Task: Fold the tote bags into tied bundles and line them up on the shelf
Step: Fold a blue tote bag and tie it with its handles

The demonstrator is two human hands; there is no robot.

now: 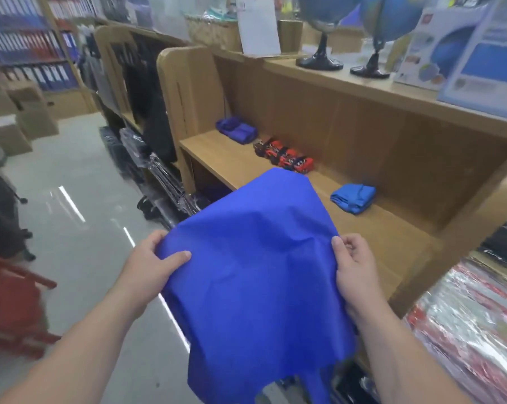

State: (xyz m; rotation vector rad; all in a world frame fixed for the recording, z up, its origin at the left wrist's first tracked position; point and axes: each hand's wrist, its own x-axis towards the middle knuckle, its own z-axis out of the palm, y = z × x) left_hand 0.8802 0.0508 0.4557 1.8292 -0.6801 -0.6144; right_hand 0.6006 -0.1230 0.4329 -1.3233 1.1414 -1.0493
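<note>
Wooden shelf (223,158), right. Before it, unfolded blue tote bag (255,281) spread in mid-air, side edges gripped by left hand (150,266) and right hand (354,275), thumbs on top. On shelf, spaced apart: orange patterned bundles (284,156), light-blue bundle (352,197), purple bundle (236,131).

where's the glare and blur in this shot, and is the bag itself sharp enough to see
Head view: the blue tote bag is fairly sharp; the globes and binders toward the edges are smeared by blur; white glare streaks lie on the glossy floor and the plastic-wrapped packs; the shelf bows with wide-angle distortion.
</note>
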